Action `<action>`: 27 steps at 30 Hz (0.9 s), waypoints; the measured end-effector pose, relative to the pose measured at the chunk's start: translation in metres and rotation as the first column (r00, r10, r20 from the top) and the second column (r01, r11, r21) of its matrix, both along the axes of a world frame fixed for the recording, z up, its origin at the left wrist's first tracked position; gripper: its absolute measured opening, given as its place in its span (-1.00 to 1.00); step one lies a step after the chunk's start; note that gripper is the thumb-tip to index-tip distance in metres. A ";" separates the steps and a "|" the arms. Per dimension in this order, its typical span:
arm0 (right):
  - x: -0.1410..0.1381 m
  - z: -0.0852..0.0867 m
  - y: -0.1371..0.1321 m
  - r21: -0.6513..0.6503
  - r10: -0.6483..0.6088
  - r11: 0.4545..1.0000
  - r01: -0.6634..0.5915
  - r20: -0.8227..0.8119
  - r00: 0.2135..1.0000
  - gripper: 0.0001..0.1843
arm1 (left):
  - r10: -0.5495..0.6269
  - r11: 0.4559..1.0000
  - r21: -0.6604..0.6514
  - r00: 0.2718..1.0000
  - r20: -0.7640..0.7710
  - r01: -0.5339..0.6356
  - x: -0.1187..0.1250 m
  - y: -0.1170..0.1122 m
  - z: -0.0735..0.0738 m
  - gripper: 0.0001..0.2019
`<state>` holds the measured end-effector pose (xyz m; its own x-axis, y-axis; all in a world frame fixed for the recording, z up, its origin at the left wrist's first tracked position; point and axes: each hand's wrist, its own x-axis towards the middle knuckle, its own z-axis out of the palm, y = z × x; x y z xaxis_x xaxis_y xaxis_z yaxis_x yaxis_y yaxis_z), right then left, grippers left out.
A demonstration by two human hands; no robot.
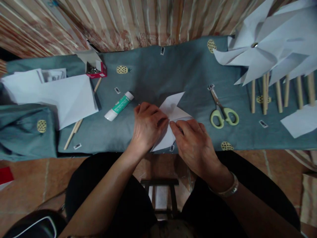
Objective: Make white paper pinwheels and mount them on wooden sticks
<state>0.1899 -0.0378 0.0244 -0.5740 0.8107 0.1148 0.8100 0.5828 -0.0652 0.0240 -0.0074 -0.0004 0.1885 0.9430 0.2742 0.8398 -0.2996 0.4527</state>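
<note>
A white sheet of folded paper (pixel 173 110) lies on the blue-grey cloth (pixel 153 76) near the table's front edge. My left hand (pixel 148 125) rests on its left part, fingers curled and pressing the paper down. My right hand (pixel 195 145) meets it from the right, fingertips pinched on a fold at the paper's middle. Much of the sheet is hidden beneath both hands.
A glue stick (pixel 119 105) lies left of my hands, green-handled scissors (pixel 222 110) to the right. Finished white paper pinwheels (pixel 262 49) on wooden sticks (pixel 264 94) stand at the far right. A stack of white paper (pixel 66 96), a small red box (pixel 95 67) and loose sticks (pixel 74 130) are at the left.
</note>
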 end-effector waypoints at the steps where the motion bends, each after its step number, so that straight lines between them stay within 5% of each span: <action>1: 0.000 0.000 0.000 -0.005 0.000 1.000 0.000 0.002 1.000 -0.63 | -0.003 1.000 -0.001 1.000 -0.003 0.003 0.000 0.000 0.000 -0.88; 27: -0.005 0.005 0.009 -0.072 0.002 0.997 0.001 0.050 0.999 -0.74 | -0.090 0.986 0.135 0.994 -0.060 0.097 -0.005 -0.017 -0.002 -0.81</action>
